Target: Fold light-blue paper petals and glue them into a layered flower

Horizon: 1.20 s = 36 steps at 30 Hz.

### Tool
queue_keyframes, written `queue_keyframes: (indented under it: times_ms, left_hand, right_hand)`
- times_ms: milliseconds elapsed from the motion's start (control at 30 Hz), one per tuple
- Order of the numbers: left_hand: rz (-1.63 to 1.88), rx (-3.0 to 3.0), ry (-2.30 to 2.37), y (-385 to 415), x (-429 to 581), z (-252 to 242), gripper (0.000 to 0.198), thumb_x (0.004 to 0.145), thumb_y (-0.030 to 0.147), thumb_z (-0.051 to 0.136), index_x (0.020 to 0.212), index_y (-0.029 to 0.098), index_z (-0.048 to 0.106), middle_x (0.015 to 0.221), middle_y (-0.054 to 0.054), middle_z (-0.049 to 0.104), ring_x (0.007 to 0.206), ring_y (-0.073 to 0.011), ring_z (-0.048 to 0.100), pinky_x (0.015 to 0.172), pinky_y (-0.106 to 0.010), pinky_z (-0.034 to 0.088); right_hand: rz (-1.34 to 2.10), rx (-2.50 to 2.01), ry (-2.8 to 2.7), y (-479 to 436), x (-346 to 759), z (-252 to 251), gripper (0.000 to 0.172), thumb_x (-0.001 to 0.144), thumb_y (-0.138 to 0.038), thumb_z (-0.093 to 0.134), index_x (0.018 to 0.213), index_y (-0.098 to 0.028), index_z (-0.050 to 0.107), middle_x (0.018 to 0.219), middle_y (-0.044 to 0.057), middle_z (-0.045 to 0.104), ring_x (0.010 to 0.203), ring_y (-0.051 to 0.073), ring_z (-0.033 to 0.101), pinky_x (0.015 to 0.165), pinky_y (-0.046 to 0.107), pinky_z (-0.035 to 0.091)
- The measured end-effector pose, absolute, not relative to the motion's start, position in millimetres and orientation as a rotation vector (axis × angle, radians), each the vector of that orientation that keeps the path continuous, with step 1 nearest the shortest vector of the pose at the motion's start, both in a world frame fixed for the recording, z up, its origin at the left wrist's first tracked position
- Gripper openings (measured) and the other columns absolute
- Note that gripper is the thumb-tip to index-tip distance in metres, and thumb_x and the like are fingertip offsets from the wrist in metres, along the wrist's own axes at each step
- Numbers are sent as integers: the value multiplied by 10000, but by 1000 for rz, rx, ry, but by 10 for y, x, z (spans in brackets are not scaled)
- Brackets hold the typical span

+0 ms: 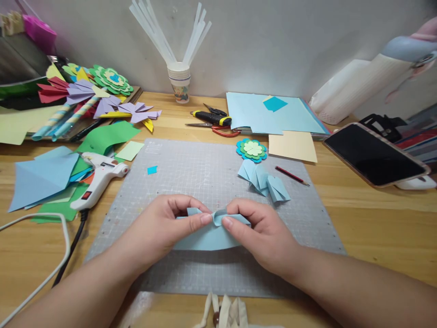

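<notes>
A sheet of light blue paper (208, 239) is held low over the grey cutting mat (184, 177). Its upper edge is folded over, with a small curled loop in the middle. My left hand (174, 221) pinches the fold between thumb and fingers on the left of the loop. On the other side, my right hand (256, 228) pinches it the same way, the thumb at the loop. Fingers of both hands are partly hidden behind the paper. Beyond my right hand lie several folded light blue paper pieces (261, 179), beside a layered paper flower (251, 150).
A white glue gun (102, 175) with a black cord lies left, near green and blue paper (44, 177). Paper flowers (111, 79), a paper cup (179, 86) of white sticks, scissors (225, 131), paper sheets (246, 111), a pencil (290, 175) and a phone (373, 152) surround the mat.
</notes>
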<state>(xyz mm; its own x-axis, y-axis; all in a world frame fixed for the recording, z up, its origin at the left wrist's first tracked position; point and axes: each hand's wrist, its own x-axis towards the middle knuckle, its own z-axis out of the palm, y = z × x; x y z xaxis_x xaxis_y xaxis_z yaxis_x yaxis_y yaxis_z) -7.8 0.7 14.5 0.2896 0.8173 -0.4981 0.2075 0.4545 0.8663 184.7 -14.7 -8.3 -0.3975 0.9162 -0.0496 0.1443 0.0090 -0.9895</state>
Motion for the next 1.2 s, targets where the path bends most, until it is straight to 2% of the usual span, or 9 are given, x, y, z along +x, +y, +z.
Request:
queue_keyframes:
  times_ms: [100,400,733,1200]
  left_hand:
    - [528,1072,1245,11,-86,125,169,644,366,775,683,216,710,640,40,646,605,-96,526,568,-193,397]
    - [568,1151,1078,-20,-166,36,138,706,331,749,635,226,694,807,33,655,782,-115,553,731,-228,396]
    - [544,1158,1095,-1,-134,66,127,702,321,746,635,225,697,802,31,646,773,-119,548,734,-244,390]
    - [519,1235,1147,-37,-94,99,171,717,323,691,632,197,613,783,5,609,767,-149,529,691,-267,408]
  right_hand:
    - [1445,-1112,-1619,-147,1848,-87,193,864,-260,536,684,-194,509,610,-58,437,567,85,391,522,205,326]
    - [1334,-1074,-1747,-173,1846,-49,192,852,-219,539,668,-187,500,601,-60,437,559,79,398,531,202,338]
    - [1288,-1026,-1791,-188,1854,-58,175,854,-201,533,681,-178,527,599,-54,468,548,74,417,524,198,353]
    - [1289,-1038,-1764,-188,1836,-31,165,845,-195,547,680,-192,540,587,-59,481,534,78,421,513,201,350]
